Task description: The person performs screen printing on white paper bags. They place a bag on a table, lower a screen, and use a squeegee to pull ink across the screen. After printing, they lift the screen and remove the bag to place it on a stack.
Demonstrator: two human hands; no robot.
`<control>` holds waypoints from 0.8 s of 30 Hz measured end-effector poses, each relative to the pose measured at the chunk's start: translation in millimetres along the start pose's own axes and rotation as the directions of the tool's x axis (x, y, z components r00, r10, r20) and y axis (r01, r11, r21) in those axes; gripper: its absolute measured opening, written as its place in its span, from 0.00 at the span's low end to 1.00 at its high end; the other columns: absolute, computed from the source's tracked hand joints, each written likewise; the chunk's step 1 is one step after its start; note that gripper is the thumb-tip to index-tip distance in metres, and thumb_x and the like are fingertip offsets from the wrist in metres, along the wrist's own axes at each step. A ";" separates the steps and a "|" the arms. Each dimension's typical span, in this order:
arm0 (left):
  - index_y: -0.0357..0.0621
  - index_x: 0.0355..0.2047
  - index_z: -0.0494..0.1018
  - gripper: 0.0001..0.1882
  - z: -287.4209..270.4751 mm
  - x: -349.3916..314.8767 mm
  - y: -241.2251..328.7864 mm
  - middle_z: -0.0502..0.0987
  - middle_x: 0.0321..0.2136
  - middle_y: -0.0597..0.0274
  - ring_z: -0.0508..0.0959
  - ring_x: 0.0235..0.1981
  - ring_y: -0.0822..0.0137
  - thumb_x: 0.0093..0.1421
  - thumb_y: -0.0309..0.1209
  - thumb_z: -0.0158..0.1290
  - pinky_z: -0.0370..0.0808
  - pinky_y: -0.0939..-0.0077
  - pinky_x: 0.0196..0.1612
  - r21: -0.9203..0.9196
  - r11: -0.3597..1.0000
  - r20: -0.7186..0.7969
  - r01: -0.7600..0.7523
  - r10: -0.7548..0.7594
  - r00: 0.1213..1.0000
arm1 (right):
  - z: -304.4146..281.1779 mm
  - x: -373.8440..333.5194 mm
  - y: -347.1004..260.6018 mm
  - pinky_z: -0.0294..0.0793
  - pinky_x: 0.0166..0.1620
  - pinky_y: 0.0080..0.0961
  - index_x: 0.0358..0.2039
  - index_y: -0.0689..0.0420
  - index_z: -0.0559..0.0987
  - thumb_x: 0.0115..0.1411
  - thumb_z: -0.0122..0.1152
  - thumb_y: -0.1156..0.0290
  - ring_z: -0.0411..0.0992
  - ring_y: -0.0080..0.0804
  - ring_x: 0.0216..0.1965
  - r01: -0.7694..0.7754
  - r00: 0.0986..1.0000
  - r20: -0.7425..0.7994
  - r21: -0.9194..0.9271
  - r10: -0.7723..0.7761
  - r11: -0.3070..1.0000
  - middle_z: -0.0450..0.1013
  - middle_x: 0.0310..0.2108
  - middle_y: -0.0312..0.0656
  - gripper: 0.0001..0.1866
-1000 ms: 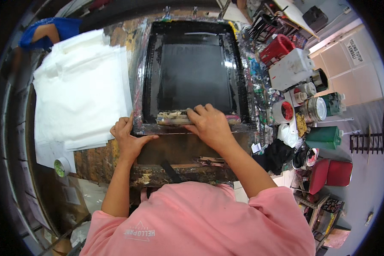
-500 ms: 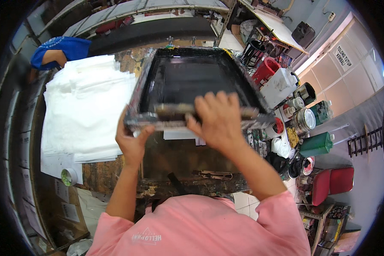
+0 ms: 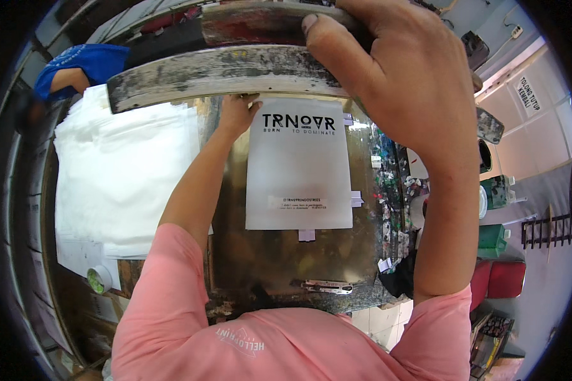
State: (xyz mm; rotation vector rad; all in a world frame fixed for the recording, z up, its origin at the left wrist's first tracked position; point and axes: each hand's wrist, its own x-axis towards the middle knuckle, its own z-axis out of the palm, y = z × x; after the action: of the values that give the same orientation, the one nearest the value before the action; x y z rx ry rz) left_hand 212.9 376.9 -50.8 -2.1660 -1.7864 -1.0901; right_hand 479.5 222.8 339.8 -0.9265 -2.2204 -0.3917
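The black-edged screen printing frame [image 3: 229, 70] is tilted up, its near bar raised close to my view. My right hand [image 3: 400, 76] is closed round a worn wooden squeegee [image 3: 254, 25], held against the raised frame. Below lies a whitish translucent plastic sheet [image 3: 299, 162] with black print at its top and small print lower down, flat on the brown printing board [image 3: 286, 260]. Under the frame, my left hand [image 3: 240, 109] pinches at the sheet's upper left corner; the frame bar partly hides its fingers. Small pale tabs [image 3: 306, 235] sit along the sheet's right and lower edges.
A big stack of white sheets [image 3: 121, 178] is at the left, with a roll of green tape [image 3: 99, 279] near it. A cutter knife [image 3: 327, 287] lies at the front edge. Green containers [image 3: 492, 240] stand right. Another person's blue sleeve [image 3: 82, 63] shows far left.
The frame has swung up from lower down, with the squeegee raised in my right hand. My left hand has let go of the frame and reached forward to the sheet, now uncovered.
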 end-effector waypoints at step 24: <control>0.36 0.40 0.80 0.17 -410.6 -263.8 -91.4 0.81 0.25 0.53 0.79 0.27 0.56 0.73 0.41 0.58 0.77 0.60 0.36 0.209 0.646 -0.612 0.734 -0.499 0.613 | 12.1 -39.5 -3.5 0.75 0.52 0.48 0.46 0.65 0.85 0.66 0.60 0.51 0.79 0.58 0.46 -0.034 0.997 0.068 -0.063 0.039 0.997 0.81 0.42 0.56 0.26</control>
State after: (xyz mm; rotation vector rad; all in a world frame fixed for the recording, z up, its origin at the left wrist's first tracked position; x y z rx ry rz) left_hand -60.5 -22.0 61.7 -0.8331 -2.2772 -1.0633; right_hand 491.2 206.4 303.6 -1.0265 -2.2618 -0.4193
